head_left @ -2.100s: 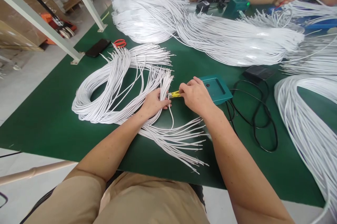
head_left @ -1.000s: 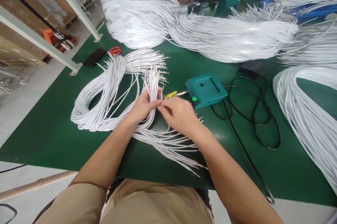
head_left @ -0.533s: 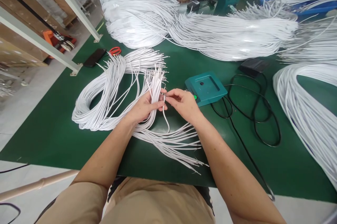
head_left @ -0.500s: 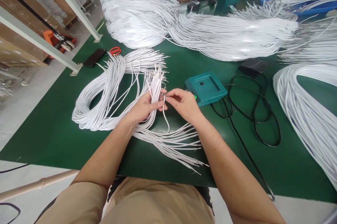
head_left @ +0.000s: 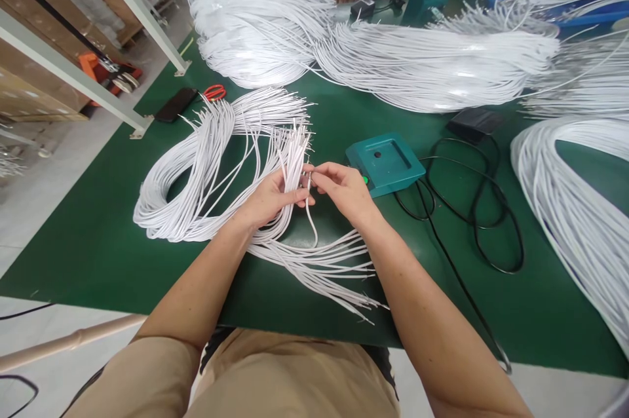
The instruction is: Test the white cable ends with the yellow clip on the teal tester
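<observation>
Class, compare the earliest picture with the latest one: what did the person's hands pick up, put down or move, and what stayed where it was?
The right hand let go of the yellow-handled tool it held by the teal box and came back to pinch a single white wire beside the left hand. The tool is no longer in view. The left hand kept its grip on the wire bundle; the coils, box and black cable stayed put.

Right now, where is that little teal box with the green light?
In the head view the teal box sits on the green table just right of the right hand, with the black cable looping on its far side.
</observation>
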The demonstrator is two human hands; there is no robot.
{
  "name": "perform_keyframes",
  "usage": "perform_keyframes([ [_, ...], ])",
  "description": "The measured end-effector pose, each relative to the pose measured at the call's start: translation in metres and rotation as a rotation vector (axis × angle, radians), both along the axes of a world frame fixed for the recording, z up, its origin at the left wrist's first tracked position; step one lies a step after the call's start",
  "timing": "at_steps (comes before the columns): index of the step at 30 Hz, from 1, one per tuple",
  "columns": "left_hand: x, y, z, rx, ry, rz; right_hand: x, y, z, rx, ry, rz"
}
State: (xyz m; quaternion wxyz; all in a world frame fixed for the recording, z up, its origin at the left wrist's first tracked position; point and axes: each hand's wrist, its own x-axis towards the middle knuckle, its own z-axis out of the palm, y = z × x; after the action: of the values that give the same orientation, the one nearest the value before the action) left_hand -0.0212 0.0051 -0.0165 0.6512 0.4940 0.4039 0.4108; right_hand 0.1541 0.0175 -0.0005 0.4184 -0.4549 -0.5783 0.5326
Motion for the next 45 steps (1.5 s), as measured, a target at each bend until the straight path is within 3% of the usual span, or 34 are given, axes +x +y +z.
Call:
perform_keyframes([
  [5, 0.001, 0.0, 0.0, 0.017, 0.007, -0.021, 0.0, -0.001, -0.002, 0.005, 0.006, -0.025],
  [12, 0.0, -0.001, 0.003, 0.022, 0.01, -0.02, 0.005, 0.0, 0.001, 0.014, -0.224, -0.025],
  [17, 0.001, -0.002, 0.007, 0.022, 0.054, -0.002, 0.006, 0.002, 0.002, -0.061, -0.072, 0.003],
  [21, 0.003, -0.003, 0.01, 0.02, 0.093, 0.02, 0.006, 0.002, 0.0, 0.005, -0.099, 0.077],
  [32, 0.008, -0.005, 0.009, 0.115, 0.318, 0.094, -0.002, -0.007, 0.007, 0.139, -0.401, -0.065],
  [36, 0.008, -0.004, 0.01, 0.089, 0.249, 0.07, 0.002, -0.002, 0.001, 0.15, -0.4, 0.035],
  [38, 0.007, -0.003, 0.011, 0.049, 0.211, 0.066, 0.004, -0.001, -0.002, 0.259, -0.452, 0.064],
  [42, 0.002, 0.0, 0.009, -0.076, 0.105, 0.072, 0.005, -0.001, -0.008, 0.718, -0.781, 0.094],
  [45, 0.0, 0.002, 0.005, -0.11, 0.101, 0.109, 0.008, 0.002, -0.01, 0.842, -1.013, 0.089],
])
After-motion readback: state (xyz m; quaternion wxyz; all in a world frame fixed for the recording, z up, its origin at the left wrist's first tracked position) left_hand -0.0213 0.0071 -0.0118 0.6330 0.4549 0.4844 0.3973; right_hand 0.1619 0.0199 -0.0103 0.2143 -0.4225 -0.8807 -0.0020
